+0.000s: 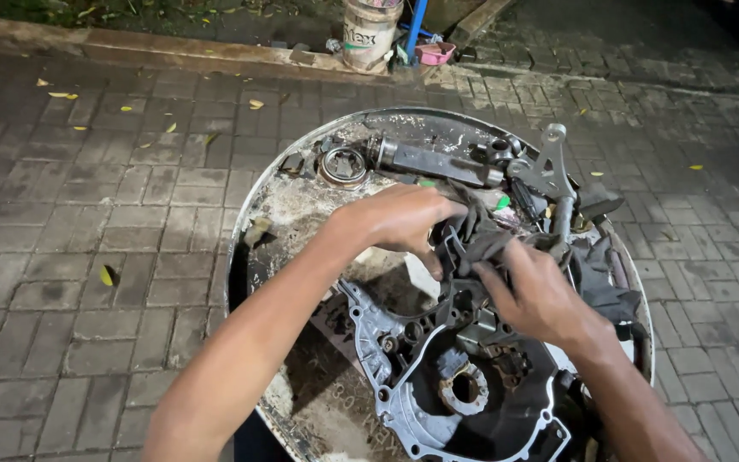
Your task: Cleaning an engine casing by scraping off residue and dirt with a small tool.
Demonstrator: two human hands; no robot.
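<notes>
Head view: both hands work a dark rag [472, 235] at the 12 o'clock edge of a grey engine case [464, 376], which lies at the 5 o'clock part of a round metal tray [254, 210]; a shaft [438, 161] and a bearing [343, 165] lie at the tray's 12 o'clock. In my judgement, wiping goes best with the case kept flat and the cloth pressed into the recesses, clear of sharp gasket edges. The left hand [399, 218] reaches from 7 o'clock, fingers curled shut on the rag; the right hand [540, 295] comes from 5 o'clock, fingertips pinching the same rag.
</notes>
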